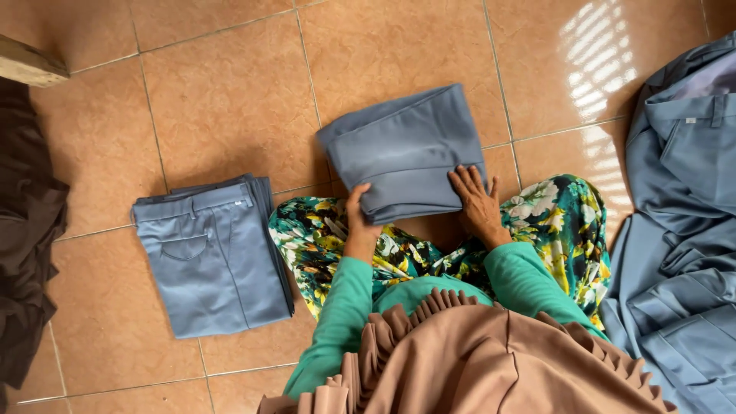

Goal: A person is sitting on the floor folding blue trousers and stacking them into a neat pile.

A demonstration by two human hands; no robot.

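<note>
A seated person's left hand [359, 222] grips the near left edge of folded grey-blue trousers [405, 149] on the tiled floor [230, 100]; the right hand [477, 201] presses flat on the near right edge, fingers spread; a finished folded stack [211, 257] lies left, an unfolded pile [682, 207] right; loosening either hand could let the slippery folds spring open.
</note>
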